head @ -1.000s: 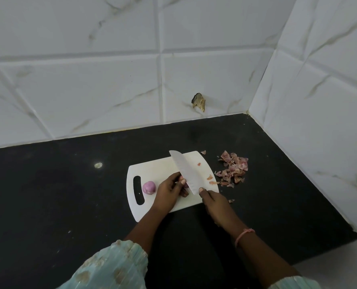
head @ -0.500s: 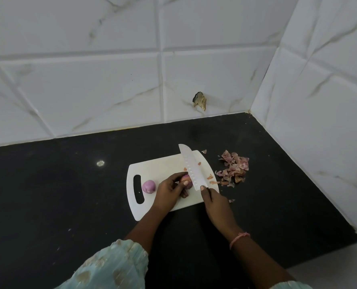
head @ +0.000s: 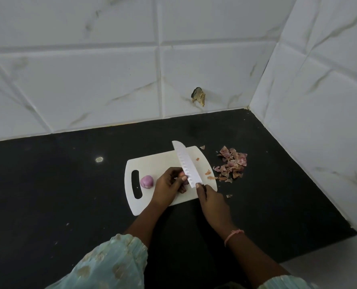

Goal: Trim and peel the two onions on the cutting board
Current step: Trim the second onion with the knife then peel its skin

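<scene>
A white cutting board [head: 154,163] lies on the black counter. One peeled purple onion [head: 146,181] sits near the board's handle slot. My left hand [head: 168,187] grips a second small onion [head: 182,174] on the board; most of it is hidden by my fingers. My right hand [head: 212,200] holds the handle of a white knife [head: 186,164], whose blade rests against that onion's right side with the tip pointing away from me.
A pile of onion peels [head: 231,164] lies on the counter just right of the board, with a few scraps on the board's right edge. Tiled walls meet in a corner at the back right. The counter's front edge is at lower right.
The knife blade swung from pointing far-left to more straight ahead and slid to the onion's right side. My left hand shifted its grip a little on the onion.
</scene>
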The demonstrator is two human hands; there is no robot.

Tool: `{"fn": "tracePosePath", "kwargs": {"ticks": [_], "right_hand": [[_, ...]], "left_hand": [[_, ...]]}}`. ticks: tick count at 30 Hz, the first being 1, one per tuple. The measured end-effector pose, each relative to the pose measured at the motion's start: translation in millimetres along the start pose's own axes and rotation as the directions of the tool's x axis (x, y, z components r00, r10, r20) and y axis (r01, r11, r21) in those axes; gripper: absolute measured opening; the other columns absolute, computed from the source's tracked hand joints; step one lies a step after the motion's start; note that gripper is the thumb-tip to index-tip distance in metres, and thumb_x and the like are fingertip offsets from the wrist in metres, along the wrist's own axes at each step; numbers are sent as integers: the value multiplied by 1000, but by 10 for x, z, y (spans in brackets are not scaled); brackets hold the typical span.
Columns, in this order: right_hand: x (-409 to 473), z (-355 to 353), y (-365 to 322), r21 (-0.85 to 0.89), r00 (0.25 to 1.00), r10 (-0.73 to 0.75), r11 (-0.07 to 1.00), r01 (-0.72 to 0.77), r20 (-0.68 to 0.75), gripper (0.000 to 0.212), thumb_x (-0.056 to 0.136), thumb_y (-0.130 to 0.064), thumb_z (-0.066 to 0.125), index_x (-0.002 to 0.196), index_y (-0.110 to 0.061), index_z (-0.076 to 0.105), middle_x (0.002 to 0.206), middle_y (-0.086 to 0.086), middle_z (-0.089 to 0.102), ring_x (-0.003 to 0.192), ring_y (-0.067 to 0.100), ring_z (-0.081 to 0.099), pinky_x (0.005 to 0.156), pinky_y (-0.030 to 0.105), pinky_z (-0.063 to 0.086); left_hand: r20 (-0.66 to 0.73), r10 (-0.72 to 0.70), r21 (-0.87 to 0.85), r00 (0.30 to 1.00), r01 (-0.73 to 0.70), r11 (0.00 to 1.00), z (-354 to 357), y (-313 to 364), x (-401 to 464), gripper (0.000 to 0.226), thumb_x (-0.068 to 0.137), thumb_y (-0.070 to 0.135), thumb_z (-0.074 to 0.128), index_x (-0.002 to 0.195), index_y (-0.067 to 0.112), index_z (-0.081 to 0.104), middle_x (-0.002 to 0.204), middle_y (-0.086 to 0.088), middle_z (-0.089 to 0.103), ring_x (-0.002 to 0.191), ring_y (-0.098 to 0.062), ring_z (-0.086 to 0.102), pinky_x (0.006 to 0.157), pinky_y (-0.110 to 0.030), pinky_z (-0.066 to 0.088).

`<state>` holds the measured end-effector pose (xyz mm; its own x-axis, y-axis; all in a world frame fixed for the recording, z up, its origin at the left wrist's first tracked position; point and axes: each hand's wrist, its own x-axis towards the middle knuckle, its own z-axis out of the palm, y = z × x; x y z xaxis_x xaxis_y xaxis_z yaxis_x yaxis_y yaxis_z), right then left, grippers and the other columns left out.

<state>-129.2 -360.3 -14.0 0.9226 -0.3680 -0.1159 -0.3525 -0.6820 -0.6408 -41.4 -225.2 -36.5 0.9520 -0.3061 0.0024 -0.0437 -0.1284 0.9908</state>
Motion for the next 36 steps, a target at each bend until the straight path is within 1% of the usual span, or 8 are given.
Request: {"fn": "tracePosePath", "kwargs": {"ticks": [4, 8, 16, 19, 23, 30, 32, 36], "right_hand": [[57, -12, 2, 13, 998, 60, 998, -59, -6, 44, 102, -51, 29, 88, -19, 56, 77, 1, 60, 73, 16, 60, 66, 37, 48], [-54, 29, 8, -45, 999, -26, 999, 24, -29, 43, 101, -52, 29, 86, -21, 55, 71, -1, 59, 66, 12, 60, 64, 39, 52], [-44, 70, -80, -100, 995, 28, 994, -37, -92, 38, 103, -48, 27, 91, -21, 51, 71, -8, 52, 66, 9, 51, 57, 29, 36], [29, 40, -56, -90, 994, 76, 992, -83, -82, 41, 103, -48, 28, 94, -18, 55, 78, -2, 56, 73, 16, 55, 62, 32, 41], [-25, 56, -39, -70, 995, 46, 996, -52, -86, 42, 102, -50, 27, 91, -20, 54, 76, -2, 59, 72, 16, 60, 65, 36, 49], [-85, 73, -67, -154, 996, -6, 988, -9, -94, 38, 103, -47, 27, 95, -19, 51, 75, -2, 60, 68, 14, 59, 61, 34, 49], [-76, 79, -82, -155, 996, -5, 988, -9, -85, 38, 103, -47, 28, 94, -18, 51, 76, 0, 61, 70, 16, 61, 63, 37, 51], [-46, 93, -124, -120, 998, 9, 993, -17, -64, 36, 104, -44, 29, 95, -17, 50, 76, -1, 59, 70, 17, 60, 61, 33, 47]], "left_hand": [[-18, 2, -10, 1000, -2, 1000, -6, -12, -1, 17, 97, 3, 60, 114, 3, 63, 90, -13, 74, 56, -17, 63, 62, -27, 55], [-7, -9, 2, 1000, 9, 1000, 4, -11, 5, 13, 95, 8, 66, 108, 7, 64, 76, 0, 72, 56, -14, 65, 62, -25, 55], [1, -9, 12, 1000, 9, 1000, 5, -44, 22, 15, 94, 8, 67, 109, 11, 65, 80, -8, 73, 59, -19, 66, 64, -29, 56], [19, 12, 10, 1000, -13, 1000, -2, -67, 28, 17, 95, 6, 65, 109, 14, 65, 84, -9, 73, 58, -20, 65, 64, -30, 56], [5, 10, 7, 1000, -10, 1000, 3, -68, 25, 16, 94, 6, 66, 109, 13, 66, 81, -3, 74, 57, -18, 65, 63, -27, 55], [-2, 3, 13, 1000, -3, 1000, 4, -63, 11, 16, 93, 9, 68, 110, 13, 67, 82, -3, 74, 59, -16, 66, 64, -23, 55], [5, 6, 31, 1000, -6, 1000, 2, -64, 10, 20, 93, 10, 69, 113, 9, 67, 87, -4, 74, 60, -17, 67, 65, -24, 56], [0, 9, 49, 1000, -9, 999, -2, -64, 17, 21, 93, 10, 69, 114, 9, 66, 86, -5, 74, 60, -18, 68, 66, -26, 58]]}}
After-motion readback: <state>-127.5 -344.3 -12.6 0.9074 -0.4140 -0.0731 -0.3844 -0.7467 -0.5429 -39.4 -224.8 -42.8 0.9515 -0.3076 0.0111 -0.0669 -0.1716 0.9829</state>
